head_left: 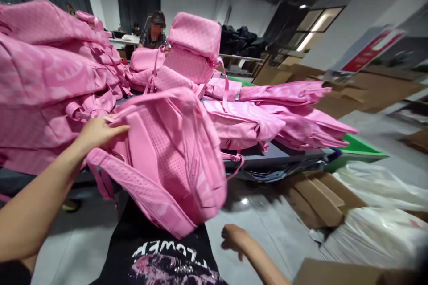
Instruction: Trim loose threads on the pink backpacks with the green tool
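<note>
My left hand is closed on the upper edge of a pink backpack, which hangs tilted in front of my body. Its padded shoulder straps and mesh back panel face me. Low and to the right of this backpack, apart from it, is my right hand. Its fingers are curled, with something small and dark at them that I cannot make out. Large pink bags are heaped at the left. Behind the held backpack stand boxy pink bags, and flatter pink backpacks lie to its right.
The bags rest on a dark table with a green tray edge at its right. Cardboard boxes and clear plastic bags are on the floor at the right. A person is behind the bags.
</note>
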Demonstrator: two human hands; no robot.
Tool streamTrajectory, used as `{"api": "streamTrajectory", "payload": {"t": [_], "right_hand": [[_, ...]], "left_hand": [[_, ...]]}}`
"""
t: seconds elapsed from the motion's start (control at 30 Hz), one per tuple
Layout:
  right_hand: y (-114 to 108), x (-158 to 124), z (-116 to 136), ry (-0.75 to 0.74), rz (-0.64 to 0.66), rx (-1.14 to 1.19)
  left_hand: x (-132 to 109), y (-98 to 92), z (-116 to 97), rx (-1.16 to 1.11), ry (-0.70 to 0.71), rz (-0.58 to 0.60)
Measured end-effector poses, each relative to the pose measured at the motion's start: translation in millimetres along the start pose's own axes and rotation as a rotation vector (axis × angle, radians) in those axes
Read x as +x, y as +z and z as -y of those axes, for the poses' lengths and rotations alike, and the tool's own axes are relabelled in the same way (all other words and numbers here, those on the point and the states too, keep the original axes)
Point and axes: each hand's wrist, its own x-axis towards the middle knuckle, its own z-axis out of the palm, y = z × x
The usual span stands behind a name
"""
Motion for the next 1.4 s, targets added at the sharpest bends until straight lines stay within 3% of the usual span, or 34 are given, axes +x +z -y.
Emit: {"api": "streamTrajectory", "payload": {"t": [0.07, 0.13, 0.17, 0.27, 0.3, 0.37, 0.43, 0.5, 0.6, 0.67, 0.73, 0.77, 0.8, 0.83, 0.87, 0.93, 1.03, 1.13, 1.23, 1.33, 1.4], "right_hand": [[5, 4, -3, 0.058, 0.137, -0.101], [15, 13, 18, 0.008, 0.209, -0.138], [24, 19, 37, -0.073, 0.230, -0.133], [64, 38, 118, -0.613, 0.307, -0.080], [77, 46, 142, -0.686, 0.354, -0.132], [94, 66, 169, -0.523, 0.329, -0.244], [95, 92, 159, -0.311, 0.264, -0.308], [87, 121, 120, -0.124, 0.223, -0.338], [79, 156, 53, -0.040, 0.323, -0.275], [87, 166, 28, -0.043, 0.397, -0.199], [101, 168, 22, -0.031, 0.418, -0.142], [107, 166, 24, -0.019, 0.413, -0.124], [110, 165, 28, -0.006, 0.402, -0.109], [110, 162, 33, 0.000, 0.391, -0.094], [106, 160, 37, -0.002, 0.389, -0.076], [89, 154, 43, -0.034, 0.411, -0.027], [58, 145, 44, -0.111, 0.515, 0.164], [52, 141, 39, -0.092, 0.583, 0.236], [71, 143, 34, -0.025, 0.505, 0.074], [87, 146, 31, -0.010, 0.480, 0.032], [90, 147, 30, -0.006, 0.495, 0.031]], "left_hand": [[20, 20.3, -10, 0.210, 0.058, 0.103], [40, 41.3, -19, 0.328, 0.072, 0.159], [48, 48.7, -22, 0.363, 0.076, 0.177], [61, 55.0, -24, 0.452, 0.139, 0.218], [62, 53.2, -22, 0.474, 0.157, 0.227], [61, 48.2, -14, 0.487, 0.148, 0.238], [63, 44.2, -1, 0.461, 0.081, 0.246], [70, 40.7, 14, 0.387, 0.011, 0.252], [83, 29.5, 21, 0.207, 0.035, 0.362], [81, 19.0, 3, 0.270, 0.065, 0.394], [65, 16.2, -31, 0.546, 0.128, 0.191], [53, 21.7, -51, 0.675, 0.232, -0.003], [40, 33.1, -69, 0.734, 0.408, -0.188], [28, 50.2, -85, 0.722, 0.654, -0.280], [20, 72.1, -97, 0.651, 0.928, -0.260], [15, 122.7, -108, 0.585, 1.206, -0.080], [33, 186.0, -103, 0.410, 1.232, -0.045], [54, 219.0, -98, 0.374, 1.247, 0.110], [58, 235.9, -101, 0.416, 1.300, 0.318], [59, 240.7, -102, 0.455, 1.276, 0.369], [67, 231.3, -101, 0.533, 1.241, 0.399]]}}
